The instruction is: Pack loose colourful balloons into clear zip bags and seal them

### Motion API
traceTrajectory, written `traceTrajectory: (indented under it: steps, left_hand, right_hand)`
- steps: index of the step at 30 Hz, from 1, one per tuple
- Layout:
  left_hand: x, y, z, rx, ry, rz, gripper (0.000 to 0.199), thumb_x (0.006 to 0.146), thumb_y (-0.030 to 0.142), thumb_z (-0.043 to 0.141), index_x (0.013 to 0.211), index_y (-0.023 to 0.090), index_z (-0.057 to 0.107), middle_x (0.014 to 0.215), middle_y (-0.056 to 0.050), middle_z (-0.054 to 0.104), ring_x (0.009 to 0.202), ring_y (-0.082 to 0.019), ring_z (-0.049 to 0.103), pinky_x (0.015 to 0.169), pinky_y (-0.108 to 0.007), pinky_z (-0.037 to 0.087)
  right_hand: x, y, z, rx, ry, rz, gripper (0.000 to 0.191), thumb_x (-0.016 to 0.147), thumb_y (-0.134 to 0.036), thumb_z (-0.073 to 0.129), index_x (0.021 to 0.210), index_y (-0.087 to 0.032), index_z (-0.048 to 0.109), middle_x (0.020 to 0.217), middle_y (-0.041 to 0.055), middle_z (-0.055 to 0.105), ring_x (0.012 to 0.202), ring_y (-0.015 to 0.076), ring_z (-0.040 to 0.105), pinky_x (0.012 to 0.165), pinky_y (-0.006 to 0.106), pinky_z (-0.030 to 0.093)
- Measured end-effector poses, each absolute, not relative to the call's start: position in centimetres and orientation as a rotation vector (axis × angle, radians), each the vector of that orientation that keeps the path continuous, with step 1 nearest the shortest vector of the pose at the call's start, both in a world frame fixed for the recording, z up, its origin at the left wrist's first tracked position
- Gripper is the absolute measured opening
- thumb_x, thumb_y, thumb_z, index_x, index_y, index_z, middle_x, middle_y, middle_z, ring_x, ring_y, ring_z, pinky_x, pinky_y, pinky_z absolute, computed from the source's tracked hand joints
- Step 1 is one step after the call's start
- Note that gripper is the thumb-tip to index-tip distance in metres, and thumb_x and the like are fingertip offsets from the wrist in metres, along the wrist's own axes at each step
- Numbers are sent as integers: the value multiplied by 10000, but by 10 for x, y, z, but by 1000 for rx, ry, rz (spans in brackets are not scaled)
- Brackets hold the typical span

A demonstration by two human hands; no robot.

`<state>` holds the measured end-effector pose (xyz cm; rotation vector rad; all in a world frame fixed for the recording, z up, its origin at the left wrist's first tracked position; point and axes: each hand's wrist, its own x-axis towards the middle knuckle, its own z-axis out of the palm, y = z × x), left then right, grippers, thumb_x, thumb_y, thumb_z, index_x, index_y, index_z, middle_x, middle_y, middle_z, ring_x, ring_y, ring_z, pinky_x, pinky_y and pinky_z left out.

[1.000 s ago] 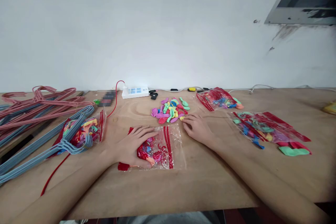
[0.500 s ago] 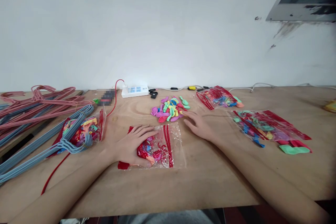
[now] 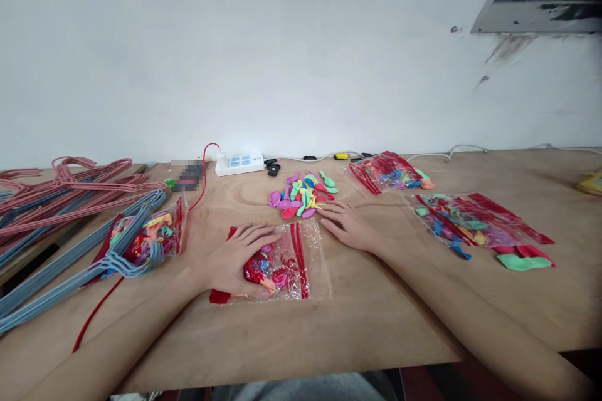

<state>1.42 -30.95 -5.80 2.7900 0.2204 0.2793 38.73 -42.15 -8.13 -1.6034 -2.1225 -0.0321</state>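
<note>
Head view, starting at the far left: what's there?

Pink hangers (image 3: 96,187) and blue hangers (image 3: 61,279); the blue ones lie partly over a packet (image 3: 153,232) of balloons.

And the left hand (image 3: 230,266)?

Palm down on the middle bag (image 3: 289,266), four fingers reaching forward close together, thumb set wide of them. The bag's balloons show between thumb and forefinger and just right of them; its clear end runs on further right. Behind stands a white power strip (image 3: 239,164).

Where is the loose pile of balloons (image 3: 305,193)?

On the table (image 3: 301,344), between the bag and the wall, just left of the right fingertips.

How is the right hand (image 3: 350,227) shaped?

Low, fingers reaching left, thumb a narrow gap from the forefinger. Its tips meet the pile's near right edge in the view; I can't tell whether they touch.

Further right?

The rear bag (image 3: 388,170), then the right-hand bag (image 3: 484,222), with a green balloon (image 3: 524,262) at its near edge.
</note>
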Motion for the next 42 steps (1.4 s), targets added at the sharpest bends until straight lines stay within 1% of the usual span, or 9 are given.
traceTrajectory:
  steps: [6, 12, 17, 23, 31, 33, 36, 38, 42]
  left_hand:
    - [14, -310, -58, 2793, 221, 268, 1139, 791, 742, 851, 1707, 313, 327, 1734, -152, 383, 1586, -439, 362, 1294, -632, 294]
    - [15, -310, -57, 2798, 226, 272, 1118, 801, 739, 842, 1701, 307, 339, 1725, -160, 395, 1584, -444, 367, 1290, -648, 290]
    - [15, -311, -56, 2811, 229, 247, 1112, 804, 732, 843, 1696, 293, 343, 1725, -167, 394, 1584, -443, 366, 1284, -651, 299]
    - [16, -312, -53, 2808, 228, 243, 1127, 799, 753, 835, 1702, 299, 335, 1719, -168, 401, 1584, -444, 365, 1284, -655, 296]
    - [17, -313, -51, 2813, 249, 219, 1126, 786, 791, 820, 1687, 289, 369, 1705, -181, 414, 1578, -456, 366, 1270, -670, 310]
    - [16, -313, -51, 2812, 255, 209, 1124, 785, 793, 820, 1686, 295, 369, 1708, -175, 412, 1582, -454, 358, 1269, -670, 312]
    - [16, -313, -52, 2799, 262, 209, 1128, 781, 787, 828, 1689, 305, 364, 1715, -165, 407, 1584, -452, 356, 1269, -665, 318]
    - [16, -312, -52, 2793, 260, 217, 1128, 778, 780, 834, 1689, 304, 368, 1714, -165, 408, 1580, -453, 363, 1270, -662, 319]
    - [16, -312, -52, 2809, 244, 231, 1123, 785, 764, 835, 1692, 295, 367, 1707, -174, 418, 1578, -456, 366, 1279, -665, 294]
  right_hand:
    - [392, -419, -87, -1482, -1941, -153, 435, 1135, -405, 461, 1504, -300, 668, 1492, 105, 682, 1404, 348, 609, 1180, 624, 488]
    - [384, -426, -79, -1457, -2130, -61, 451, 1108, -390, 550, 1552, -343, 614, 1558, 97, 627, 1453, 343, 567, 1221, 650, 433]
    - [375, -427, -79, -1377, -2247, -46, 384, 1088, -359, 596, 1456, -335, 703, 1558, 89, 631, 1489, 360, 522, 1229, 679, 412]
    - [374, -424, -85, -1377, -2195, 47, 392, 1119, -335, 518, 1463, -284, 700, 1530, 117, 650, 1379, 313, 644, 1156, 559, 547]
    - [375, -426, -78, -1352, -2012, -39, 410, 1132, -333, 477, 1476, -243, 682, 1441, 144, 705, 1340, 314, 672, 1143, 554, 563]
    - [375, -427, -75, -1331, -2014, -81, 387, 1123, -321, 493, 1431, -251, 716, 1402, 134, 725, 1298, 302, 693, 1104, 530, 586]
    - [373, -429, -74, -1372, -2085, -196, 283, 1087, -317, 573, 1212, -291, 825, 1304, 95, 768, 1243, 306, 701, 1067, 532, 580]
    - [371, -430, -73, -1437, -2122, -270, 239, 1065, -317, 618, 1117, -288, 850, 1237, 79, 795, 1226, 317, 698, 1073, 552, 551]
    - [368, -431, -72, -1526, -2123, -295, 259, 1072, -282, 595, 1185, -266, 828, 1208, 67, 816, 1222, 308, 699, 1092, 551, 516]
